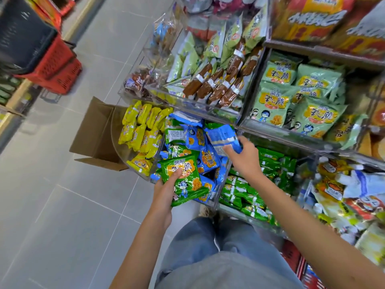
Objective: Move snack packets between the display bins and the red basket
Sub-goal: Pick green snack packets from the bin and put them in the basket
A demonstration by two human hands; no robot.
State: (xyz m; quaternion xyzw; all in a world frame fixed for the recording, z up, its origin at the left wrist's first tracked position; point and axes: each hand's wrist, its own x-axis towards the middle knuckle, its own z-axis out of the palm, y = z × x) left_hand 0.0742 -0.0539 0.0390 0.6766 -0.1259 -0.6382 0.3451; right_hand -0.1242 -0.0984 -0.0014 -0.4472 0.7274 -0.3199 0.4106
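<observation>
My left hand (166, 192) grips a green snack packet (183, 180) at its lower left edge, thumb on its face, over the front of a clear display bin (224, 176) full of blue and green packets. My right hand (242, 158) holds a blue packet (224, 136) above the same bin, near its right wall. The red basket (56, 67) stands on the floor far to the upper left, in a stack with a dark basket on top.
A clear bin of yellow packets (141, 134) sits left of the blue bin, with an open cardboard box (98, 130) on the floor behind it. Green packets (256, 184) fill the bin to the right. Higher bins hold pale green bags (291, 97) and brown sticks (220, 84).
</observation>
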